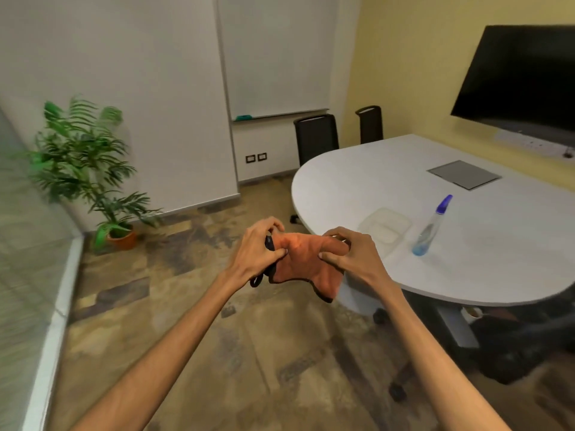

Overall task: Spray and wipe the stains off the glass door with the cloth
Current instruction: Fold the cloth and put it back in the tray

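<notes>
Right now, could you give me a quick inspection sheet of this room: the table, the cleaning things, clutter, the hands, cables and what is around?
Surface: white table with a rounded end and a grey square panel set in its top.
Job's things: orange cloth held in the air in front of the table; spray bottle with a blue nozzle standing on the table; glass door at far left.
Clutter: clear plastic container beside the bottle.
Hands: left hand and right hand both grip the cloth.
Cables: nothing seen.
Surroundings: potted plant, whiteboard, two black chairs, dark wall screen, wall sockets.
</notes>
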Tool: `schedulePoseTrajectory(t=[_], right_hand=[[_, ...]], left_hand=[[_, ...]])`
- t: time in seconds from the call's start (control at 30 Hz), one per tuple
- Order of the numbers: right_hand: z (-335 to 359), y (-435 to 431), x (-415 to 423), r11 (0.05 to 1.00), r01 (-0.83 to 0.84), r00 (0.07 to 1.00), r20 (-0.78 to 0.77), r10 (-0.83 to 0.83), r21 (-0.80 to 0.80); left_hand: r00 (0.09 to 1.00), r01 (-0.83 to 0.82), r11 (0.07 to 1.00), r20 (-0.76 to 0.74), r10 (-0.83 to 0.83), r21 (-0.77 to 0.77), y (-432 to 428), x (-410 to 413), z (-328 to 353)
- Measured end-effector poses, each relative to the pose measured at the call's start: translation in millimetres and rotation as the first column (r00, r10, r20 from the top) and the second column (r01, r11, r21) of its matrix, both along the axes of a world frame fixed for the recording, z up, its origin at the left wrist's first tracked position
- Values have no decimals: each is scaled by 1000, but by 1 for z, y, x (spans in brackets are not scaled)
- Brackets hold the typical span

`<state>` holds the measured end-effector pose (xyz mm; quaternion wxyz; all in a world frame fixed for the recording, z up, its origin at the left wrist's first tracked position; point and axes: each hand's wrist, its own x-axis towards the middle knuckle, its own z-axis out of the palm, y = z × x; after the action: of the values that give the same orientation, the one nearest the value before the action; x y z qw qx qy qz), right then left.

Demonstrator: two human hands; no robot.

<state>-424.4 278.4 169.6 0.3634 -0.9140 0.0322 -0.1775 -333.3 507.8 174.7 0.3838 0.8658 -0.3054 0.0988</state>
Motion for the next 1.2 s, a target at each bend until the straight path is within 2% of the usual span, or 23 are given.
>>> schedulePoseTrajectory(t=[0.17,0.37,0.53,0.67,0.8,1.03,1.2], right_hand=[[-13,-54,28,985,175,984,15,-175,0],[-31,-133,64,943,332,943,10,-332,-12],[-46,-211,105,907,419,908,1,-419,-54],[-62,-269,133,883,463,884,-38,-467,-71],[-77,-317,159,879,468,867,-144,-477,-88],[-110,-370,207,855,518,825,-258,-503,-9],[-135,-398,250,830,557,773,-348,-531,-29]], left_hand=[[999,44,998,-21,-45,-36,-73,44,-15],[983,186,981,-22,-185,60,-169,94,-29],[974,228,968,-38,-225,101,-260,143,-46],[966,257,955,-59,-251,149,-327,179,-66],[959,279,939,-117,-259,203,-382,208,-84],[948,301,914,-190,-256,271,-451,265,-107],[930,329,885,-274,-244,331,-491,311,-127]])
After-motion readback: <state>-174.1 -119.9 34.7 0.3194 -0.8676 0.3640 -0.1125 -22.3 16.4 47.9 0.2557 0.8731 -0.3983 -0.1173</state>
